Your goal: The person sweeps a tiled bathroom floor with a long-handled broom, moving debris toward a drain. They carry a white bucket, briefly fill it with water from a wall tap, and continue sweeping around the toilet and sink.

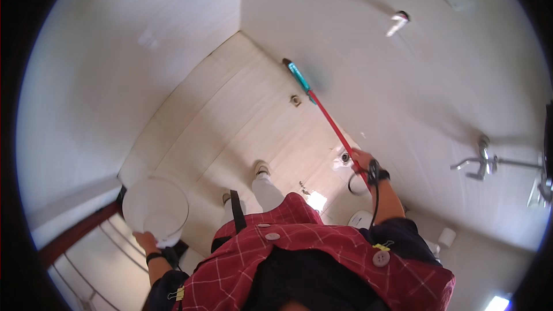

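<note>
My right hand [363,160] is closed around the red handle of a floor wiper [329,118]. Its teal head [299,76] reaches ahead to the foot of the right-hand wall, with a dark edge showing at the far tip. Low on the left, my left hand [146,242] grips the near side of a white round bucket [154,201]; its fingers are partly hidden. Both wrists wear dark bands, and a black cord hangs in a loop by the right one.
Two floor drains [295,101] lie near the right wall. A spout [397,23] and a metal mixer tap [481,164] stick out from that wall. Dark debris [303,187] lies on the tiles beside my feet [262,168]. A brown frame [80,233] borders the lower left.
</note>
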Tool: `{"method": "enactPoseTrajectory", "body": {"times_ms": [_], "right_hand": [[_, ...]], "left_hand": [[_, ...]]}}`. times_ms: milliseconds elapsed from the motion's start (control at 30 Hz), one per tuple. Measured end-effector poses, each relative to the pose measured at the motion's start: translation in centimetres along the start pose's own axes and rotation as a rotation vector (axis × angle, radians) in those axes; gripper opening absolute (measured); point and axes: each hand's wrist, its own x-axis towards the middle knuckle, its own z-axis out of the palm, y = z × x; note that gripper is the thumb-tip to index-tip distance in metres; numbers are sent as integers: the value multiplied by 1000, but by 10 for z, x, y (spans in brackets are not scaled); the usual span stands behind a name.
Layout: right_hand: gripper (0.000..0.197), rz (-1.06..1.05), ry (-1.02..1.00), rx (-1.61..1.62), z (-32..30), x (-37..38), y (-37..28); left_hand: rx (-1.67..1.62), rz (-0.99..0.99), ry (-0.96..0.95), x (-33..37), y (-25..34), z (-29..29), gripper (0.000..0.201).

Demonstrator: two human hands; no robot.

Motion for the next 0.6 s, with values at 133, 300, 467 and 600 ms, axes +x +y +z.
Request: {"method": "enactPoseTrajectory", "body": {"times_ms": [133, 300, 467, 600], "right_hand": [[43, 62, 96, -67, -80, -186, 20], [41, 205, 437, 119, -101, -442, 9], [42, 321, 794, 45, -95, -573, 6], [43, 262, 896, 173, -105, -570, 17]], "left_hand": [[532, 234, -140, 26, 1, 19, 39], [1489, 795, -180, 60, 29, 89, 35], [1407, 940, -177, 46, 108, 195, 26], [183, 432, -381, -5, 177, 214, 35]]}}
